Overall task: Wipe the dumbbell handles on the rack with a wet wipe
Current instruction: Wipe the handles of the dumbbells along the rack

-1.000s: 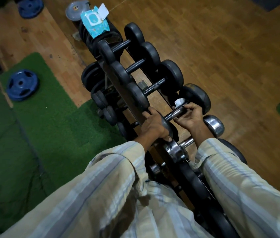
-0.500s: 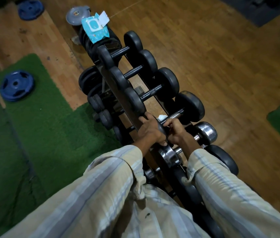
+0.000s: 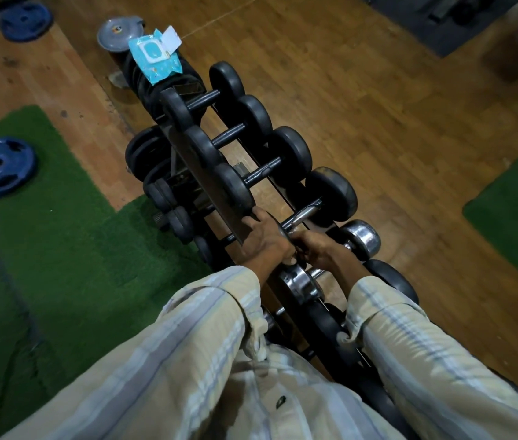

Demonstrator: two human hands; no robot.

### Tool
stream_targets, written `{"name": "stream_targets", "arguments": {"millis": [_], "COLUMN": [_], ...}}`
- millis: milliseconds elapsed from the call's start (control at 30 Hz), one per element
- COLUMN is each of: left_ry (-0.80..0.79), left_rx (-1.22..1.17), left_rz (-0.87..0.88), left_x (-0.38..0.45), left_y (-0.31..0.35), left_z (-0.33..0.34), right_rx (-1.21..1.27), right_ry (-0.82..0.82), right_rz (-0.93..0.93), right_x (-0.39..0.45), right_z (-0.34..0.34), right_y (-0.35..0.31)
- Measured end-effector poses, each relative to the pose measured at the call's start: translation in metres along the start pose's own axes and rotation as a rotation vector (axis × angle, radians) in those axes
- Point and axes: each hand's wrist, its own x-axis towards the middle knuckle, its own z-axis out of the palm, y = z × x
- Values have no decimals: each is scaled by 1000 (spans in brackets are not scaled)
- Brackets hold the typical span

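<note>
Our left hand (image 3: 265,238) grips the near black rubber end of the fourth dumbbell (image 3: 330,198) on the long dark metal rack (image 3: 206,173), fingers curled over the weight's edge. Our right hand (image 3: 316,247) is curled round the near part of that dumbbell's shiny steel handle (image 3: 305,215); the wet wipe is not visible inside it. The far part of the handle lies bare. Three black dumbbells sit beyond, a chrome dumbbell (image 3: 359,238) just nearer. The blue wet-wipe packet (image 3: 156,57), flap open, rests on the rack's far end.
</note>
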Motion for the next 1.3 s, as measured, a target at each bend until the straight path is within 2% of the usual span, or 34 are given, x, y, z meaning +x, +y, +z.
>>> {"name": "stream_targets", "arguments": {"millis": [133,300,500,733,800,867,1000,1067,1167,1233,1300], "left_ry": [48,117,269,366,355,321,239,240,279,291,299], "left_rx": [-3,13,121,182,155,134,163,198,280,304,311], "left_rz": [24,50,87,212,244,273,264,257,260,259,248], "left_x": [-5,-12,-17,-29,-33,-39,-49,-52,-54,-54,-53], "left_y": [0,-3,-5,-21,-26,-29,-32,-30,-30,-30,-30], "left_z": [5,15,26,47,54,59,70,73,74,75,76], "right_rx": [-136,-241,-98,-3,-34,-141,-578,-792,-1075,-1105,-1040], "right_ry": [57,42,38,103,165,270,553,594,366,193,121], "right_rz": [-57,-111,-96,-159,-250,-444,-855,-968,-863,-713,-639], "right_x": [-3,-11,-22,-37,-39,-41,-50,-56,-55,-57,-60], "right_z": [-3,-9,-24,-38,-39,-43,-49,-49,-47,-47,-47], "right_y": [0,-7,-1,19,25,34,49,52,61,69,74]}}
